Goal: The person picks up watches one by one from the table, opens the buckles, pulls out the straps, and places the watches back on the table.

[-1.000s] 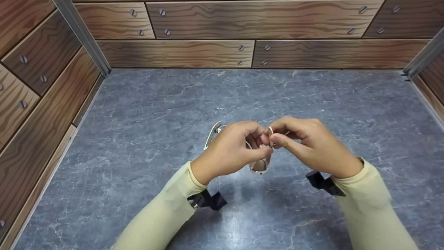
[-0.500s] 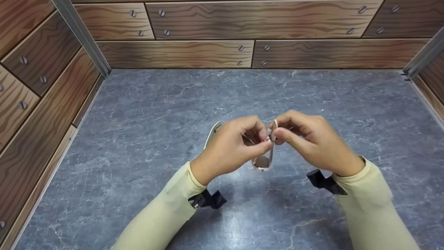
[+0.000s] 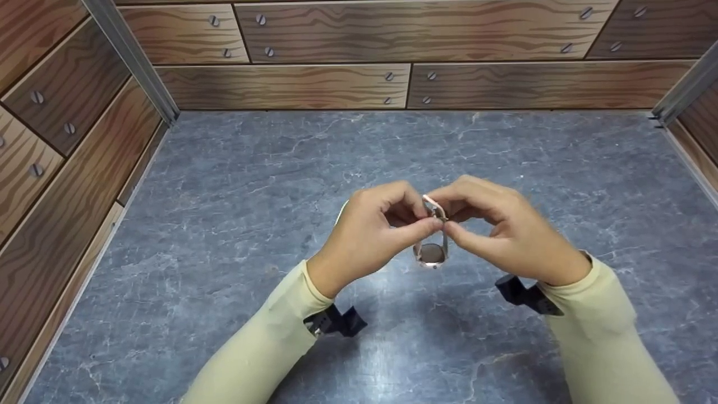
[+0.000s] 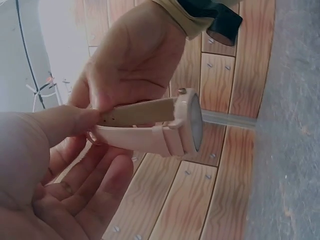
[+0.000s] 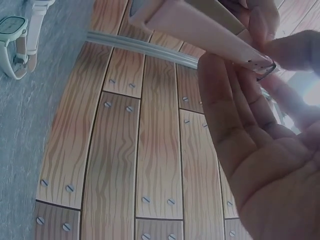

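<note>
A pale pink wristwatch (image 3: pixel 432 253) hangs in the air below both hands, its strap looped and its case lowest in the head view. My left hand (image 3: pixel 376 235) pinches the strap between thumb and fingers, near the buckle. From the other side, my right hand (image 3: pixel 499 227) pinches the strap by its end, and the two thumbs almost meet. In the left wrist view both strap halves (image 4: pixel 132 139) run side by side from the case to the fingertips. The right wrist view shows a thin metal buckle (image 5: pixel 267 71) at the strap's end. Fingers partly hide how strap and buckle sit together.
On the grey marbled table (image 3: pixel 252 168) lie a mint-green digital watch (image 5: pixel 12 30) and a white-strapped watch (image 5: pixel 37 30). My left hand hides most of them in the head view. Wood-patterned panels (image 3: pixel 280 87) wall the back and sides.
The strap end between the hands has tipped from upright to leaning left. The hanging watch case has shifted slightly right and up. My left hand covers more of the watches behind it.
</note>
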### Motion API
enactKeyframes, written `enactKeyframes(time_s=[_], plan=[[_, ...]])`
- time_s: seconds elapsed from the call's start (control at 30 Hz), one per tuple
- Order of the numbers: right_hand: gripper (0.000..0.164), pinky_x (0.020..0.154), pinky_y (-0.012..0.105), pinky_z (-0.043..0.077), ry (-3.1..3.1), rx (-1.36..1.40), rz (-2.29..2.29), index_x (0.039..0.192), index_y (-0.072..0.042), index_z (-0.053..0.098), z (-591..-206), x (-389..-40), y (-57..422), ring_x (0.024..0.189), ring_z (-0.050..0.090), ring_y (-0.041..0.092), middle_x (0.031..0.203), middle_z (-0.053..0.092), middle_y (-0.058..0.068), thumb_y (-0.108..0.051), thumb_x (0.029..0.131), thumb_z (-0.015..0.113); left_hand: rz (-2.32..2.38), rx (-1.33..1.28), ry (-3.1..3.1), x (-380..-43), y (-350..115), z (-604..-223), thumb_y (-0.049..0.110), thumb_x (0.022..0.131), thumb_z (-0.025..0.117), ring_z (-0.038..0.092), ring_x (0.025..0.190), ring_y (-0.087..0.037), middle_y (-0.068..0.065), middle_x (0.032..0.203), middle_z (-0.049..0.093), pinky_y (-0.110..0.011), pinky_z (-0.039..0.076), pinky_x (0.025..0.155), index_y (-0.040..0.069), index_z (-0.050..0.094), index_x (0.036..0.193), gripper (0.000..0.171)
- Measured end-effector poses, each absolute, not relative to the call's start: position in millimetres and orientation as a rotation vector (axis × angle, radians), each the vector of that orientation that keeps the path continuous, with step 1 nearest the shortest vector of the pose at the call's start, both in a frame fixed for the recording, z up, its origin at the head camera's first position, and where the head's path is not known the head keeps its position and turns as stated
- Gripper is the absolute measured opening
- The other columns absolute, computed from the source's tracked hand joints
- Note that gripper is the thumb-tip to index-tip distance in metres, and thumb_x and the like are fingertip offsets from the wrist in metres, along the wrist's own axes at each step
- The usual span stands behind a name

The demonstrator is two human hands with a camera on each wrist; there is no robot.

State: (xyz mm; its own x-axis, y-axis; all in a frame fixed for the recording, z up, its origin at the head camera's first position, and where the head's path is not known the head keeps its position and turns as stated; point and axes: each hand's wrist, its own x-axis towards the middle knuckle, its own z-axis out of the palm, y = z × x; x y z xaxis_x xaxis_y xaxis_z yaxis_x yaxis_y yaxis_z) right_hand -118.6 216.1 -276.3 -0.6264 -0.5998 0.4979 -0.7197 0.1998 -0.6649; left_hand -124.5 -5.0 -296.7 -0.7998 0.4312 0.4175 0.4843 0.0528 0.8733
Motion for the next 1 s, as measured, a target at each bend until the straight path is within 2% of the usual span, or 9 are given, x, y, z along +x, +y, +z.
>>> enactKeyframes(time_s=[0.17,0.3,0.53,0.83,1.0], plan=[[0.039,0.082,0.022,0.058,-2.325,1.278,1.353,0.128,-0.006,0.070,-278.2,-119.3,216.2,0.095,0.069,0.016,0.112,0.072,0.003,0.009,0.093,0.070,-1.969,-0.903,-2.361,-125.3,-7.4,-295.2,0.016,0.091,0.082,0.070,0.079,-0.013,0.000,0.094,0.073,-0.035,0.061,0.075,0.007,0.059,0.102,0.026],[0.036,0.082,0.022,0.058,-2.357,1.201,1.326,0.123,-0.007,0.071,-278.7,-119.9,215.8,0.094,0.070,0.014,0.110,0.072,0.002,0.010,0.092,0.071,-1.962,-0.875,-2.419,-127.2,-8.0,-294.4,0.019,0.092,0.081,0.071,0.080,-0.013,0.001,0.093,0.074,-0.033,0.060,0.076,0.008,0.067,0.113,0.028],[0.028,0.080,0.025,0.060,-2.359,1.043,1.435,0.111,0.001,0.068,-279.6,-118.5,212.4,0.088,0.070,0.011,0.101,0.071,0.004,0.014,0.087,0.074,-1.929,-0.906,-2.324,-128.9,-8.9,-292.4,0.015,0.094,0.078,0.070,0.078,-0.011,0.001,0.093,0.075,-0.031,0.060,0.071,0.007,0.076,0.105,0.013],[0.022,0.080,0.024,0.060,-2.387,1.000,1.396,0.106,0.000,0.068,-283.4,-121.7,212.9,0.088,0.070,0.009,0.099,0.072,0.004,0.013,0.089,0.072,-1.973,-0.810,-2.204,-135.1,-12.7,-293.3,0.011,0.094,0.078,0.071,0.079,-0.013,-0.004,0.094,0.075,-0.032,0.061,0.072,0.003,0.075,0.106,0.015],[0.018,0.078,0.025,0.061,-2.310,0.980,1.408,0.104,0.003,0.070,-284.0,-128.0,213.0,0.086,0.072,0.012,0.096,0.072,0.009,0.014,0.090,0.070,-2.048,-0.692,-2.056,-140.6,-13.2,-291.8,0.008,0.093,0.077,0.071,0.079,-0.017,-0.010,0.094,0.073,-0.035,0.062,0.074,-0.003,0.071,0.108,0.019]])
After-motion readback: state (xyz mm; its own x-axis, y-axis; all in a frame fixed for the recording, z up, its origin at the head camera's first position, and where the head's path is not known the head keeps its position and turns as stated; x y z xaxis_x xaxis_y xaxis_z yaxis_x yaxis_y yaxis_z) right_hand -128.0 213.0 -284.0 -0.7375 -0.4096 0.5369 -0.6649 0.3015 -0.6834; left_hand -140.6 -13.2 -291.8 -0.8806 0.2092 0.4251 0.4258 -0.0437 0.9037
